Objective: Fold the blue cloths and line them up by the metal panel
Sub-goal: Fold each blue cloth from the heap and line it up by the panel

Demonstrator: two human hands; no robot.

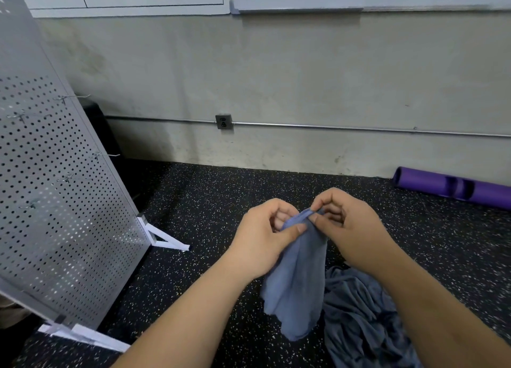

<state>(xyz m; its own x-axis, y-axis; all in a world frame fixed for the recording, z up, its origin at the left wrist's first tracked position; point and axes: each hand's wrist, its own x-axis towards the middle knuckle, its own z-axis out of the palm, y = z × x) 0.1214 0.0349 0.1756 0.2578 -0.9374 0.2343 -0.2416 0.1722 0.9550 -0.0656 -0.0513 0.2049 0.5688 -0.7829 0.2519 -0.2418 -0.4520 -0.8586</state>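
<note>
A light blue cloth [297,284] hangs in the air above the speckled black floor, bunched at its top edge. My left hand [265,237] pinches that top edge between thumb and fingers. My right hand [348,226] pinches the same edge right beside it, fingertips nearly touching the left thumb. A crumpled pile of darker blue cloths [365,320] lies on the floor below and to the right of the hanging cloth. The perforated metal panel [55,202] stands tilted at the left on white feet [166,239].
A purple rolled mat [453,186] lies against the wall at the far right. A grey wall with a pipe and a socket [223,121] runs along the back. Wire hooks [74,97] stick out of the panel. Bare floor lies between panel and cloths.
</note>
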